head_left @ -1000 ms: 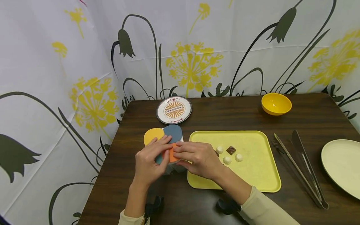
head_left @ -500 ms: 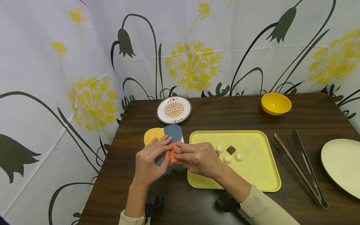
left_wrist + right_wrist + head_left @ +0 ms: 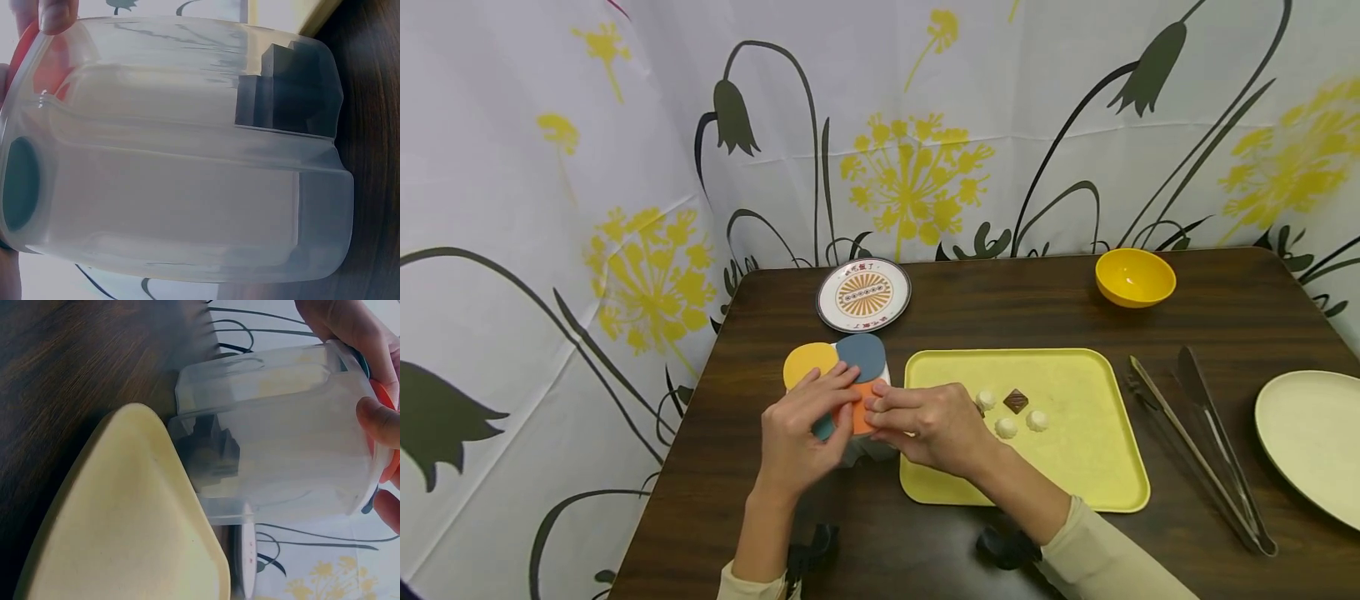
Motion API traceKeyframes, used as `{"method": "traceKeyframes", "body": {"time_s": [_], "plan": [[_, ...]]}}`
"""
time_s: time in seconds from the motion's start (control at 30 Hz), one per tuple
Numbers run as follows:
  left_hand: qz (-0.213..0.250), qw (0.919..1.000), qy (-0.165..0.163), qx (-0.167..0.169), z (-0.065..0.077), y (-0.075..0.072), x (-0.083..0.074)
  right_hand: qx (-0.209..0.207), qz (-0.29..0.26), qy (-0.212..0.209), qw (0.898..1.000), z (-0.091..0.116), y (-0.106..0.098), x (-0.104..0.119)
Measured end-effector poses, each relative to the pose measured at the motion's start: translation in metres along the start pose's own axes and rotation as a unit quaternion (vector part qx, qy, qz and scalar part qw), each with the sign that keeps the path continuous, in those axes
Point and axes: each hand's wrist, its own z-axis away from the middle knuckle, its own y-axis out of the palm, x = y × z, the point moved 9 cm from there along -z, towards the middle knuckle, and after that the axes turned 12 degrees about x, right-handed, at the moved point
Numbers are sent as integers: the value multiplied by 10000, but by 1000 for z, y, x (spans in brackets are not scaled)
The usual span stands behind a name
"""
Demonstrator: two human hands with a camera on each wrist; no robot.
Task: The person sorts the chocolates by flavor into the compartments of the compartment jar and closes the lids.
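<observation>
A clear plastic container [image 3: 175, 194] stands at the left of the table, topped by a yellow lid [image 3: 808, 362], a blue lid [image 3: 861, 354], an orange lid [image 3: 865, 413] and a teal lid [image 3: 22, 184]. My left hand [image 3: 801, 425] lies across the lids, fingers mostly straight, its thumb by the orange one. From the right, my right hand [image 3: 936, 423] pinches the orange lid at its edge; in the right wrist view its thumb [image 3: 378, 422] sits at the rim. Dark blocky pieces [image 3: 294, 94] lie at the container's bottom.
Right beside the container is a yellow tray [image 3: 1075, 467] with white swirled pieces [image 3: 1037, 420] and a brown square piece [image 3: 1016, 401]. Farther right lie metal tongs [image 3: 1193, 379] and a cream plate [image 3: 1318, 442]. A patterned plate [image 3: 863, 293] and yellow bowl [image 3: 1135, 279] stand behind.
My right fingertips have shifted very slightly on the orange lid. Otherwise both hands, the container and the things on the table keep their places.
</observation>
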Motion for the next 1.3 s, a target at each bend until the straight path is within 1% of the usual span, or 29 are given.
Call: {"method": "traceKeyframes", "body": {"time_s": [0.1, 0.23, 0.4, 0.67, 0.87, 0.97, 1.13, 1.3], "plan": [[81, 9999, -43, -77, 1, -2, 2, 25, 0, -15, 10000, 0, 0, 0], [144, 9998, -110, -96, 1, -2, 5, 73, 16, 17, 10000, -1, 0, 0], [191, 9997, -85, -145, 2, -4, 6, 162, 29, 35, 9999, -2, 0, 0], [27, 10000, 5, -68, 7, -5, 1, 263, 48, -17, 9996, -1, -1, 0], [-218, 9998, 8, 3, 12, -5, -4, 564, 158, -14, 9983, -2, 3, -4], [-253, 9997, -23, 17, 15, -7, -5, 709, 294, -35, 9970, -3, 5, -6], [-280, 9995, -7, 140, 20, -10, -8, 817, 397, 42, 9959, -2, 6, -13], [-280, 9984, 259, 406, 24, -13, -17, 998, 598, 177, 9931, -1, 6, -22]]}}
